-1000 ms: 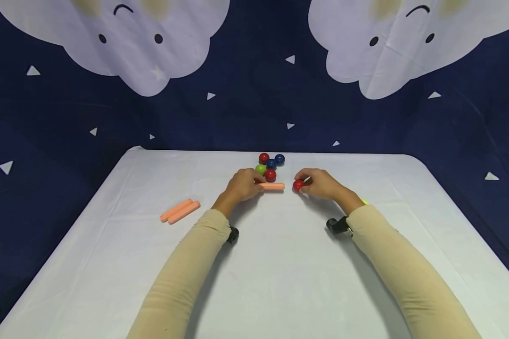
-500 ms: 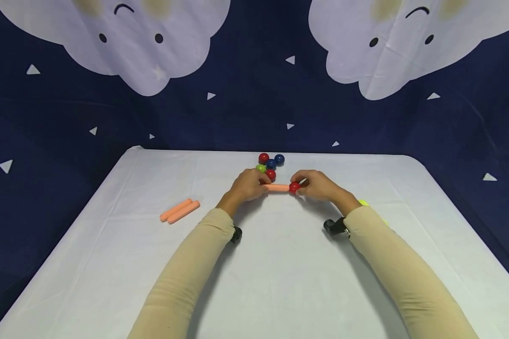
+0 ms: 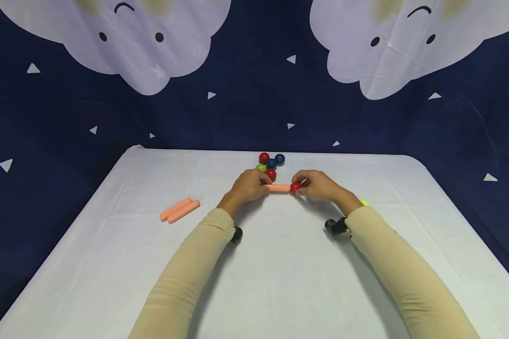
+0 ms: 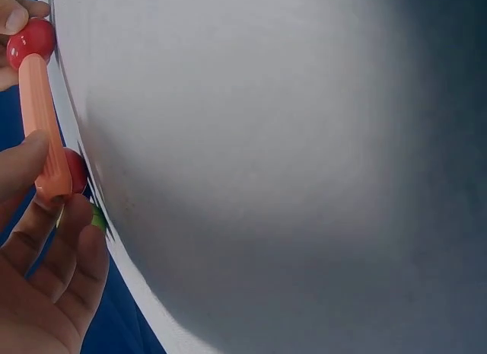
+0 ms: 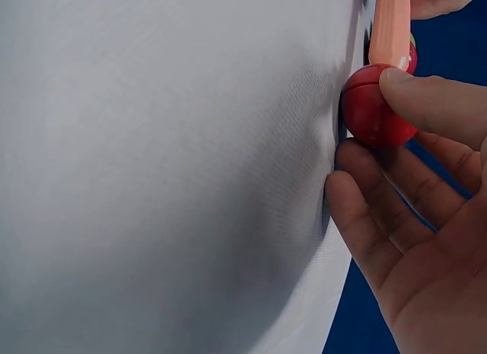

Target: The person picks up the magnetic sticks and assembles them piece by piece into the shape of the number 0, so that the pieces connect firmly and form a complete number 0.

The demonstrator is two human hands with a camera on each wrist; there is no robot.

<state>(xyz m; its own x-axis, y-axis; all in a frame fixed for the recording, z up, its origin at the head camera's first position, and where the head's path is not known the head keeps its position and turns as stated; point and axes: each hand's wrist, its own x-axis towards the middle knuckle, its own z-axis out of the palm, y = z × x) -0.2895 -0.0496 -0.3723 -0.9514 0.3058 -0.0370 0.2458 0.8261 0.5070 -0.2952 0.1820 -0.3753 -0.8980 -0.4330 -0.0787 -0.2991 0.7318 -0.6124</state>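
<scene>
Navy cloth backdrop (image 3: 254, 113) with white clouds and triangles hanging beyond far edge of white cloth-covered table (image 3: 280, 282); tabletop spreading wide toward near side. Beige sleeves (image 3: 186, 273) reaching from near side. Left hand (image 3: 245, 186), thumb and fingers nearly closed, pinching left end of straight peach plastic-looking stick (image 3: 278, 188); right hand (image 3: 321, 186), fingers loosely bent, pinching glossy red ball (image 3: 295, 188) against stick's right end. Two more peach sticks (image 3: 184, 212) lying left; five red, blue and green balls (image 3: 271, 164) clustering near far edge.
</scene>
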